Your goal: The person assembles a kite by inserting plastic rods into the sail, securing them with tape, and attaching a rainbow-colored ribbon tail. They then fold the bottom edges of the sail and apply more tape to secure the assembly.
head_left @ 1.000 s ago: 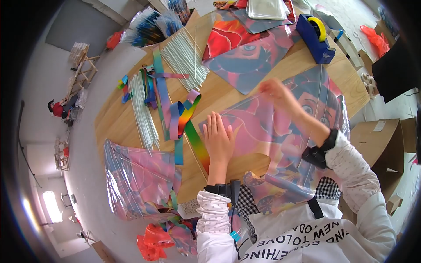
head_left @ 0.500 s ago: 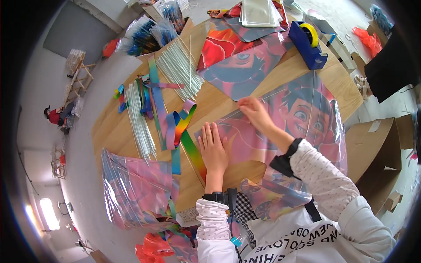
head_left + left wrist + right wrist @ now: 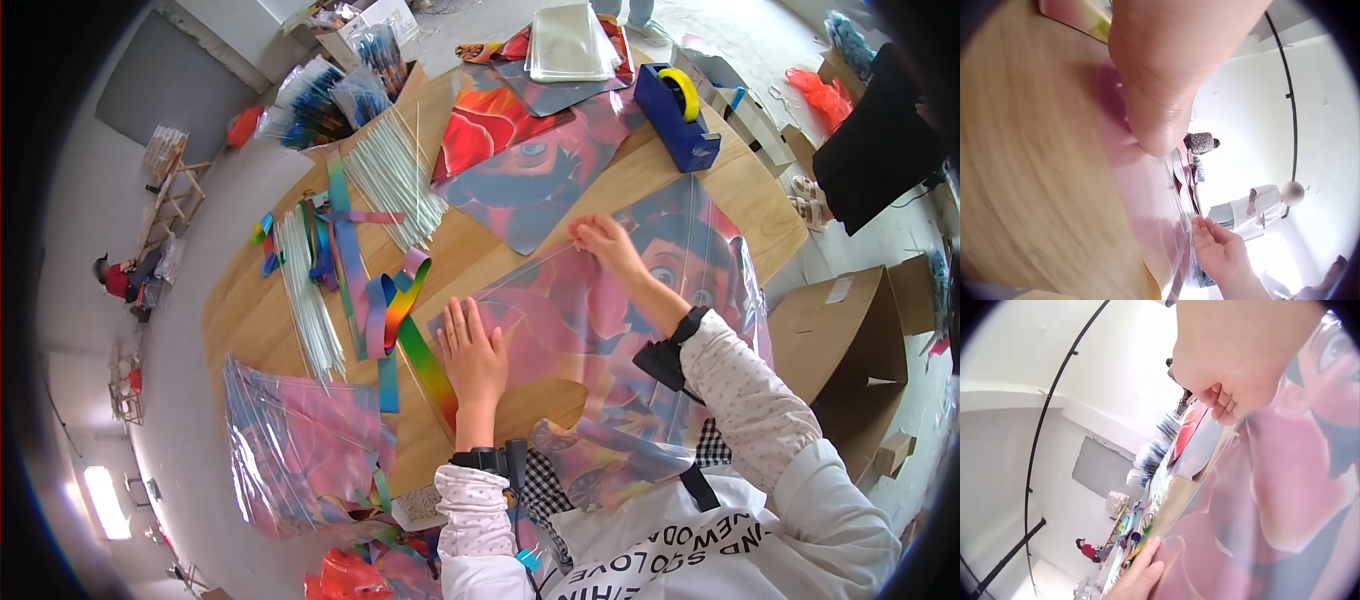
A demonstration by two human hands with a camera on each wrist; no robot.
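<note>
A printed plastic film sheet [image 3: 535, 335] with a large cartoon face lies across the table in front of me. My left hand [image 3: 474, 352] rests flat on its left corner, fingers straight and close together. At the upper edge of the film my right hand [image 3: 603, 243] has its fingers curled in and pinches that edge. Beside these fingers, the right wrist view shows the end of a thin rod [image 3: 1236, 434] at the edge. A rainbow ribbon [image 3: 428, 370] lies just left of my left hand.
Bundles of white rods [image 3: 308, 300] and looped ribbons lie left on the wooden table [image 3: 480, 262]. Other printed sheets [image 3: 520, 190] lie at the back, near a blue tape dispenser [image 3: 672, 115]. More folded film [image 3: 300, 440] sits at the front left; a cardboard box [image 3: 835, 340] stands right.
My right hand came down leftward to the film's upper edge, then shifted back right along it. The left hand stays flat on the corner. The head view has shifted slightly.
</note>
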